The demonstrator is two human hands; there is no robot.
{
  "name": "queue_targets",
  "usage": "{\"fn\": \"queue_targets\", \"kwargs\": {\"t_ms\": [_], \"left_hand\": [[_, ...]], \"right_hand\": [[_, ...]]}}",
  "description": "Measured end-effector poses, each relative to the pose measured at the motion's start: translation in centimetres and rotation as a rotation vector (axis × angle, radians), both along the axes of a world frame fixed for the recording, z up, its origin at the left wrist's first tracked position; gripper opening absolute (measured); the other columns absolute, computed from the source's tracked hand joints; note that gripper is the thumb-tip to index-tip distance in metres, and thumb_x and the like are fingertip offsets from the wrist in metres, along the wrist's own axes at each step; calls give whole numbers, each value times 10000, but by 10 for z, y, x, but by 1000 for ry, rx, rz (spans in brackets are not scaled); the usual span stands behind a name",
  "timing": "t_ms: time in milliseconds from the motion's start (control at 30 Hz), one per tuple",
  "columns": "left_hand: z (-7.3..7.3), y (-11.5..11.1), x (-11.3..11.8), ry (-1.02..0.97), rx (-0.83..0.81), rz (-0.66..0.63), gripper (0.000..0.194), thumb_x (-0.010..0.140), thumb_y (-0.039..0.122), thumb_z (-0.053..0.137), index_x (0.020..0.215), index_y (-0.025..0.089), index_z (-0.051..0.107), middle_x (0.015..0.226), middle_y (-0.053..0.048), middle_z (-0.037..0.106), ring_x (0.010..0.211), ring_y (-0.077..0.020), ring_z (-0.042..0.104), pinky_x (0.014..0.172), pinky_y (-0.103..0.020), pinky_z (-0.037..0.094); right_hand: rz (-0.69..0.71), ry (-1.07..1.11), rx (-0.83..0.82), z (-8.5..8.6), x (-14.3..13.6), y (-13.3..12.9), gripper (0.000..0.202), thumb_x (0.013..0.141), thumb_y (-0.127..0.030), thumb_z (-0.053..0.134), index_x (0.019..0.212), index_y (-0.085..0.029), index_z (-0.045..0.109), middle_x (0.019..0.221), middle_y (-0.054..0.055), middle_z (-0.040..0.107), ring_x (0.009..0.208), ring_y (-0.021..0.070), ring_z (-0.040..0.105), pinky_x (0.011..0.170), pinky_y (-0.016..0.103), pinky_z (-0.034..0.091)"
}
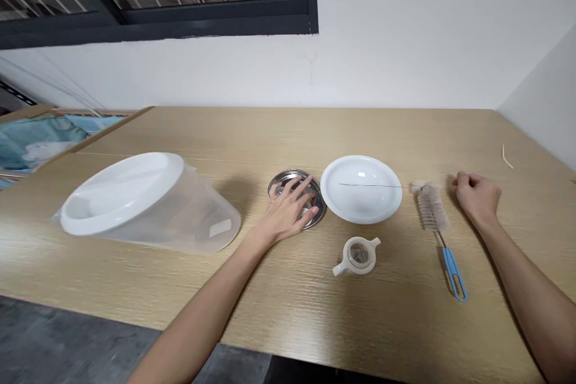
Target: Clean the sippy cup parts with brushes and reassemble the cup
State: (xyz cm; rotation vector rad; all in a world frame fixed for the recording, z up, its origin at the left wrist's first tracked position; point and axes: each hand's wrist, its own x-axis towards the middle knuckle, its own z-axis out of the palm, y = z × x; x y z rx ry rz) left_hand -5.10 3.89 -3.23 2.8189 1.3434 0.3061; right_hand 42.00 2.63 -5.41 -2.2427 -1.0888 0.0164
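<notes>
L hand (291, 211) lies flat, fingers spread, palm down on a round steel lid (297, 198) near the middle of the wooden table (288, 312); it covers most of the disc, only the far rim and right edge show. Not gripping, just pressing/resting on it

R hand (477, 195) rests on the table toward the right edge, loosely curled into a soft fist, fingertips tucked; can't tell if anything tiny is pinched inside. It touches no item, sits just beside the bristle end of a bottle brush (434, 216)

Brush lies lengthwise, pale bristles toward the back wall, blue loop handle pointing at the near edge, btw the R hand and a white domed lid (362, 189). A thin dark wire or line crosses the top of that white lid toward the brush tip

White lid sits just right of the steel lid, nearly touching it. In front of both, closer to the near edge, a small cream strainer piece (359, 255) w/ a little spout and mesh in the centre

Far left: a big clear plastic jug (180, 216) lies on its side, white lid w/ opening facing the left corner, a small white label on its wall

Back left corner: cardboard box (67, 132) w/ blue-green fabric inside. Small pale stick (507, 156) near the back right corner
</notes>
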Motion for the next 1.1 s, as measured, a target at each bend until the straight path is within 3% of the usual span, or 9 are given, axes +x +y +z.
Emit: {"fn": "queue_targets", "kwargs": {"t_ms": [267,533,767,933,1100], "left_hand": [[-6,1,1,-81,-20,11,384,1009,460,361,1221,235,589,1403,-90,513,1317,-283,429,1055,-555,226],[-9,3,1,-146,17,-7,310,1002,404,416,1109,185,608,1257,-87,594,1185,-239,552,1067,-501,254],[-7,9,-8,-485,275,5,142,930,291,583,852,171,585,1009,-50,659,981,-159,621,915,-328,451],[3,5,-9,-688,322,41,199,860,239,679,790,164,509,803,-3,608,788,-113,605,745,-250,473],[8,3,-6,-707,374,28,158,828,172,686,870,163,533,947,-38,630,921,-136,623,816,-263,497]], "right_hand": [[-11,-2,-17,1,-1,0,360,850,-354,450,761,-126,714,689,95,624,739,211,564,750,305,351],[-11,3,-43,4,-4,0,365,848,-351,442,760,-120,711,695,103,623,743,215,557,740,307,347],[6,-7,-24,0,1,0,383,826,-387,430,762,-132,708,695,92,626,729,216,563,729,307,355],[-1,-15,-35,1,0,0,386,824,-394,420,753,-142,703,681,88,613,748,230,571,740,317,360],[21,-15,-42,2,-2,-1,404,835,-405,416,759,-137,709,695,101,628,742,239,570,739,333,359]]}}
